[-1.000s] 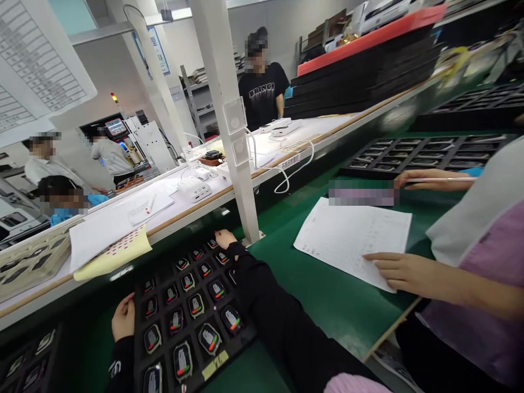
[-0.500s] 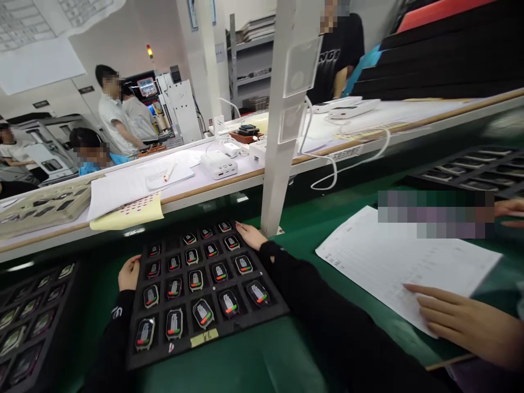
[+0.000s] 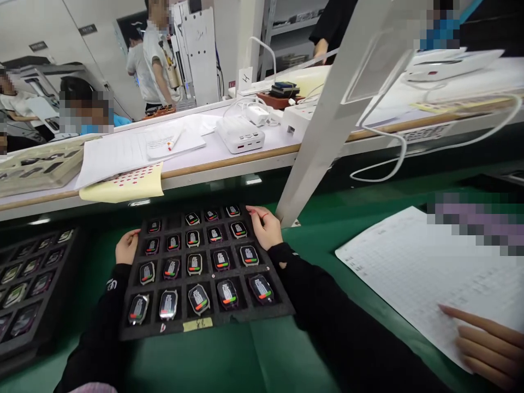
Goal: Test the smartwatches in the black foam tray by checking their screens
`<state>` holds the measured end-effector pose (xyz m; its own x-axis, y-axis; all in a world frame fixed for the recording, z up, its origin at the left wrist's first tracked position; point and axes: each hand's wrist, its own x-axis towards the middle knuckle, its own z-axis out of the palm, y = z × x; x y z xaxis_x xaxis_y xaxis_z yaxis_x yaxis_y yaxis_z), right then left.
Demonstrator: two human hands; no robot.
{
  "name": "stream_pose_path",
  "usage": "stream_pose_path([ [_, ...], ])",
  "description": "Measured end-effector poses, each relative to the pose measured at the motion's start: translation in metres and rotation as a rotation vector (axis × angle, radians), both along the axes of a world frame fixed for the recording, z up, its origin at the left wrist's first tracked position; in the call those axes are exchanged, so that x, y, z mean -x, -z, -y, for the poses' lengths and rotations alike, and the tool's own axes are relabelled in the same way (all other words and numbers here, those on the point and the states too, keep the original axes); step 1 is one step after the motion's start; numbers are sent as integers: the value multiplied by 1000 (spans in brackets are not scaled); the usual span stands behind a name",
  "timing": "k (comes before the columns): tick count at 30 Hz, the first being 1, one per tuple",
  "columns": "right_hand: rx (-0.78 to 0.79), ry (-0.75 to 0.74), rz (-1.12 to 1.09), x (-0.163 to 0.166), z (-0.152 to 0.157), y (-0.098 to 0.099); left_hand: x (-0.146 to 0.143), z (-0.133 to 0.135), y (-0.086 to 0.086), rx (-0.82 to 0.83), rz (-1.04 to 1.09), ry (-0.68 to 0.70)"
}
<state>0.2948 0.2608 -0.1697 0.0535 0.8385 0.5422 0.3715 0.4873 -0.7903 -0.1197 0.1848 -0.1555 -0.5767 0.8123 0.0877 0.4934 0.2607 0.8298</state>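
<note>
A black foam tray (image 3: 245, 315) lies on the green bench mat, its cells holding several smartwatches (image 3: 198, 299) with lit screens showing a figure and a red-green bar. One cell in the top row looks vacant. My left hand (image 3: 127, 246), in a black sleeve, holds the tray's left edge. My right hand (image 3: 264, 227) lies over its upper right corner, also holding it. A small yellow label (image 3: 197, 325) marks the tray's near edge.
A second watch tray (image 3: 28, 278) sits to the left. On the right, a co-worker's hand (image 3: 481, 349) rests on a printed sheet (image 3: 409, 273). A white post (image 3: 331, 125) rises beyond my right hand. Behind it, a white shelf carries papers and a white power strip (image 3: 239, 135).
The view has turned, bringing the tray to the middle and more level. Both hands stay at its edges. The co-worker's hand now appears lower right.
</note>
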Motion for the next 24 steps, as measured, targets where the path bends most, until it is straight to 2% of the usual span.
stream_pose_path([
  [6, -69, 91, 107, 1, 11, -9, -6, 9, -1, -18, -41, -23],
  [11, -98, 122, 131, -1, 23, -9, -11, 40, 5, -16, -53, -29],
  [17, -8, 72, 94, -5, 27, 1, -16, 79, 10, 13, -42, 32],
  [24, 88, 93, 11, -8, 42, 1, -16, 87, 17, 9, -25, 57],
])
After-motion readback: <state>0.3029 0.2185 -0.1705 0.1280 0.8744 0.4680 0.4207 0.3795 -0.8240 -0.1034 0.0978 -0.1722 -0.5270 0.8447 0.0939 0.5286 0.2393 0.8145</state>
